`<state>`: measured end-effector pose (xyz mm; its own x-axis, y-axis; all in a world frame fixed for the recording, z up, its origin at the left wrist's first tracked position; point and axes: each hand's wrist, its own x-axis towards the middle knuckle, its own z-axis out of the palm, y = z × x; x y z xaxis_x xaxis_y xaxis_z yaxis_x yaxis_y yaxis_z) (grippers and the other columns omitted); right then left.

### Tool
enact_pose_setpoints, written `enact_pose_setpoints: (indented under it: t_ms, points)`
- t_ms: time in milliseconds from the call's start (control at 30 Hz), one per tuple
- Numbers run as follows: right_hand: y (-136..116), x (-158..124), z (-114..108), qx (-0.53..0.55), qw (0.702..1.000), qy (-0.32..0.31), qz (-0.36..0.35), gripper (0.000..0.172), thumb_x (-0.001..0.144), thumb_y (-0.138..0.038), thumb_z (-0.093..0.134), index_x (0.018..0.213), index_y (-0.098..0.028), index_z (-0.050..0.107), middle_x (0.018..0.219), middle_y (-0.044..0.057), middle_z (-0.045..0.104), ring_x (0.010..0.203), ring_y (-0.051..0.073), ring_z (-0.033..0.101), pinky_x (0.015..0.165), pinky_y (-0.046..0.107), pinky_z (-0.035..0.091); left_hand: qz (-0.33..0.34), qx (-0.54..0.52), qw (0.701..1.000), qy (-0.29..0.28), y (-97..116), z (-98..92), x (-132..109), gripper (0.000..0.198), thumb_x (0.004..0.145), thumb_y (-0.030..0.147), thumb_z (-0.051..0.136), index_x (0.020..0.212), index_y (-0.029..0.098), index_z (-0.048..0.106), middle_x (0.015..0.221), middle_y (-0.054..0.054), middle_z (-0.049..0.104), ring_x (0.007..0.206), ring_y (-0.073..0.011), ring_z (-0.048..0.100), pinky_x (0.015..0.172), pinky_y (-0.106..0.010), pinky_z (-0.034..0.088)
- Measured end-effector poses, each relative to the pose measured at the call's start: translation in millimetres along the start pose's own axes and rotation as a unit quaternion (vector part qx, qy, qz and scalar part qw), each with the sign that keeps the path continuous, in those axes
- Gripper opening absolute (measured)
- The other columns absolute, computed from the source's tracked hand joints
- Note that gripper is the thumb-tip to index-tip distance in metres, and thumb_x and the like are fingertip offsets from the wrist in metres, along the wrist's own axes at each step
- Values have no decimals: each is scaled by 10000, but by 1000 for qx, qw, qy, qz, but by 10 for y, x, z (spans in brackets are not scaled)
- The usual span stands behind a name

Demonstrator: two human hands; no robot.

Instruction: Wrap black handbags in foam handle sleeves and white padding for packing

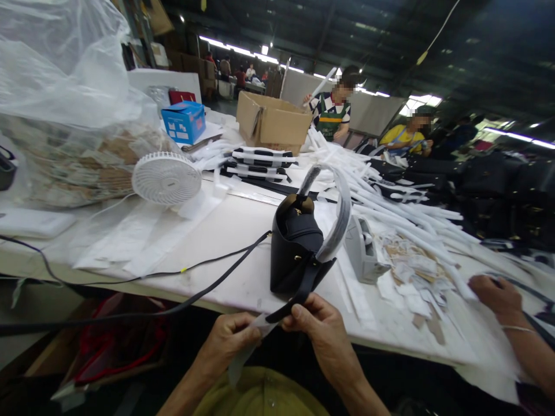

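A black handbag (291, 257) stands upright near the table's front edge, its top gaping and its arched handle (340, 216) wrapped in clear film. From the bag a black strap (300, 296) comes down toward me. My right hand (318, 323) is closed on this strap, thumb on top. My left hand (236, 341) pinches a strip of whitish translucent film (264, 328) that lies against the strap's end and hangs down below my fingers. A long thin black strap (217, 281) runs from the bag's left side off to the left.
On the white table (243, 216) are a small white fan (167, 178), a blue box (183, 122), a cardboard box (273, 121), a grey tape dispenser (366, 251) and many white tubes (390, 208). Another person's hand (496, 294) rests at right. Black bags (485, 190) are piled behind.
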<state>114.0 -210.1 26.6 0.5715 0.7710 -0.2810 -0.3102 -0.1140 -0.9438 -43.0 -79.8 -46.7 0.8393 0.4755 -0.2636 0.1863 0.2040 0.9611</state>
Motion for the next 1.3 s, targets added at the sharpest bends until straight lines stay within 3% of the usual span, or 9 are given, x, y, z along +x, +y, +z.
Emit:
enact_pose_setpoints:
  t_ms: [167, 400, 567, 733, 967, 1133, 1300]
  points:
    - [31, 33, -19, -84, 996, 17, -31, 306, 754, -428, 750, 829, -136, 693, 696, 10, 649, 627, 122, 548, 604, 225, 438, 21, -17, 1000, -2, 72, 77, 16, 424, 734, 559, 680, 727, 139, 736, 608, -6, 581, 572, -121, 438, 551, -234, 310]
    - [91, 75, -80, -140, 989, 8, -44, 357, 803, -499, 673, 865, -150, 713, 815, 35, 678, 778, 182, 584, 724, 269, 461, 25, 0, 1000, 16, 146, 310, 126, 349, 769, 484, 641, 818, 153, 740, 675, -17, 653, 624, -156, 531, 581, -245, 367]
    - [53, 48, -310, -143, 987, 49, -54, 471, 848, -588, 575, 956, -154, 721, 875, 73, 695, 857, 222, 623, 793, 317, 490, 58, 17, 998, 32, 295, 549, 261, 225, 793, 387, 621, 836, 174, 679, 775, -15, 687, 745, -180, 608, 693, -254, 438]
    - [108, -60, -634, -100, 990, 102, -17, 536, 780, -631, 635, 963, -136, 731, 887, 109, 716, 857, 244, 653, 809, 349, 513, 52, 1, 998, 44, 403, 738, 422, 249, 810, 432, 621, 792, 197, 537, 714, -15, 696, 674, -183, 648, 603, -244, 451]
    - [238, -164, -802, -156, 986, 66, 6, 454, 753, -596, 682, 886, -168, 750, 832, 70, 720, 788, 227, 651, 757, 329, 509, 63, -65, 993, 76, 622, 832, 611, 368, 841, 565, 561, 823, 210, 467, 712, -39, 700, 621, -208, 678, 617, -308, 523]
    - [154, -115, -734, -194, 981, 19, -12, 390, 794, -541, 660, 893, -175, 753, 845, 71, 725, 808, 235, 664, 783, 338, 513, 127, 40, 982, 136, 808, 747, 692, 307, 888, 507, 504, 815, 210, 523, 657, 21, 607, 581, -159, 585, 558, -253, 443]
    - [-26, 46, -550, -154, 987, 12, -37, 415, 785, -548, 668, 873, -152, 758, 821, 90, 735, 776, 231, 685, 737, 324, 528, 221, 182, 930, 231, 880, 708, 753, 235, 910, 399, 464, 797, 214, 553, 746, -3, 586, 713, -181, 573, 664, -280, 428]
